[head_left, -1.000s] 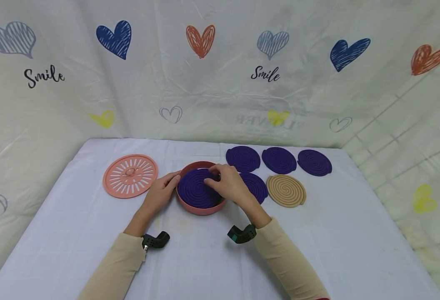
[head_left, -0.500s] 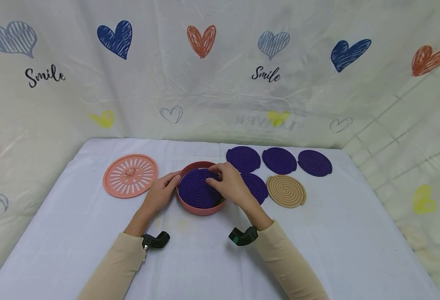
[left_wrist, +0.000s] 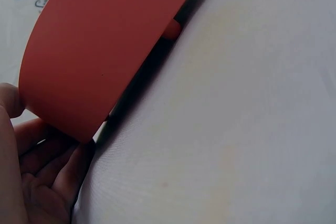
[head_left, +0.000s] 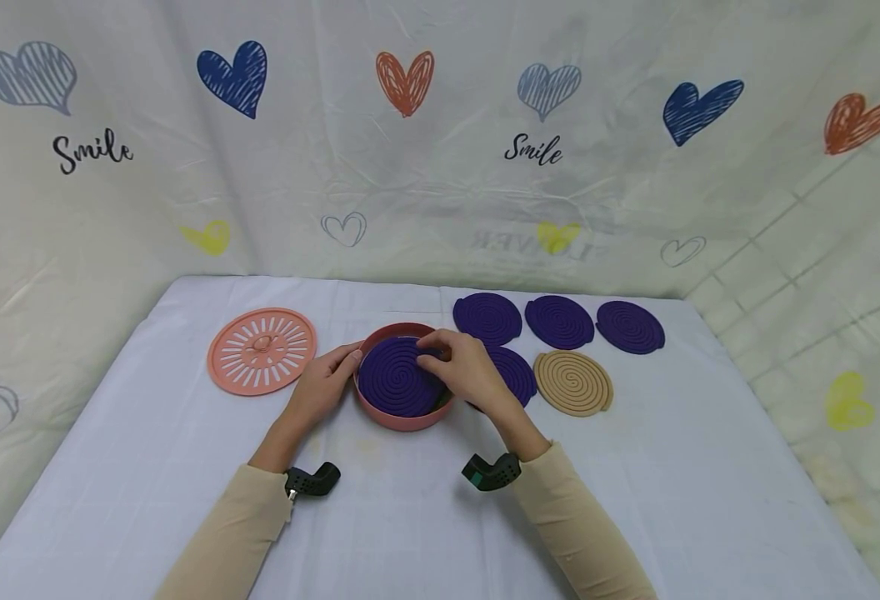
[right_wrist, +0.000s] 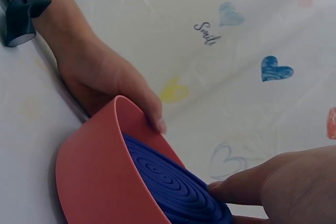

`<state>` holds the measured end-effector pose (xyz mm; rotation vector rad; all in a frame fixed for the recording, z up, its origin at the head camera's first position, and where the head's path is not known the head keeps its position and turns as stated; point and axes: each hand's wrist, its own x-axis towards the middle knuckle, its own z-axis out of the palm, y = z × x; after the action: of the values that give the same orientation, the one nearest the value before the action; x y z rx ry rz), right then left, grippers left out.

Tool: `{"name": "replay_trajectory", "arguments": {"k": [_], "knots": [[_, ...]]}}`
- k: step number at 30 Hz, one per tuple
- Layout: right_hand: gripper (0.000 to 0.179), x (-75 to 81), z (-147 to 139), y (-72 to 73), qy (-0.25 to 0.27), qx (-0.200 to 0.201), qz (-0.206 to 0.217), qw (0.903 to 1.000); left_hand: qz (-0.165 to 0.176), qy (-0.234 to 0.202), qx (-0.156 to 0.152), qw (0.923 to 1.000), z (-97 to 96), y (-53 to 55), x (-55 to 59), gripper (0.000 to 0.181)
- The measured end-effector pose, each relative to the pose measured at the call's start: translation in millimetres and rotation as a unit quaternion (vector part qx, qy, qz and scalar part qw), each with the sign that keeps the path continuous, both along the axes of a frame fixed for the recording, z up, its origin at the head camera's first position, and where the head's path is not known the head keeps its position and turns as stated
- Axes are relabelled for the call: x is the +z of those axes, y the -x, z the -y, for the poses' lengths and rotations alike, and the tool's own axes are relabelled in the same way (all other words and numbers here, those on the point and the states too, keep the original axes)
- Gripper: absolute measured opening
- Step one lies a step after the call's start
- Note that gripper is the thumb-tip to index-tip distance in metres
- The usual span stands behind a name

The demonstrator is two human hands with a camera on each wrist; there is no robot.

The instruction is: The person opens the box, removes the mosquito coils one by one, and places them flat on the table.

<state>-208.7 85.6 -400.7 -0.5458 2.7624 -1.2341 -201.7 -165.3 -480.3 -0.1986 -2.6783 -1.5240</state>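
A round salmon-red mosquito coil box [head_left: 402, 422] stands on the white cloth, its lid off. My left hand [head_left: 325, 383] grips its left side, thumb over the rim and fingers against the outer wall [left_wrist: 100, 40]. A purple mosquito coil [head_left: 397, 379] lies tilted within the rim, its right edge higher. Thumb and fingers of my right hand [head_left: 468, 367] pinch that raised edge. In the right wrist view the coil [right_wrist: 165, 179] slants out of the box toward my right thumb [right_wrist: 236, 187]. What lies beneath the coil is hidden.
A slotted salmon lid [head_left: 262, 355] with a ring handle lies left of the box. Several more purple coils [head_left: 559, 322] lie at the back right, one partly hidden behind my right hand. A tan coil [head_left: 573, 382] lies in front of them.
The coil and my right hand have shifted slightly to the right within the box. My left hand keeps its hold on the box. The lid and other coils stay put.
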Motion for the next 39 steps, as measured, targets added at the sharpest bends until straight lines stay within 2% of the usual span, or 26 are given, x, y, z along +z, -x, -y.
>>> {"name": "replay_trajectory", "arguments": {"k": [6, 20, 28, 39], "knots": [[0.021, 0.0, -2, 1.0, 0.001, 0.018, -0.001, 0.9998, -0.002, -0.001, 0.001, 1.0000, 0.0, 0.4, -0.3, 0.048], [0.020, -2.8, -7, 1.2, 0.014, 0.034, 0.036, 0.9987, -0.011, -0.001, -0.004, 0.9999, 0.5, 1.0, -0.7, 0.049], [0.020, -3.0, -9, -0.2, 0.045, 0.033, 0.024, 0.9982, -0.009, -0.001, -0.002, 1.0000, 0.6, 0.5, -1.2, 0.047], [0.019, 1.2, -13, -2.3, 0.082, 0.008, 0.019, 0.9964, -0.006, 0.000, 0.004, 1.0000, 1.8, 1.1, -2.4, 0.047]]}}
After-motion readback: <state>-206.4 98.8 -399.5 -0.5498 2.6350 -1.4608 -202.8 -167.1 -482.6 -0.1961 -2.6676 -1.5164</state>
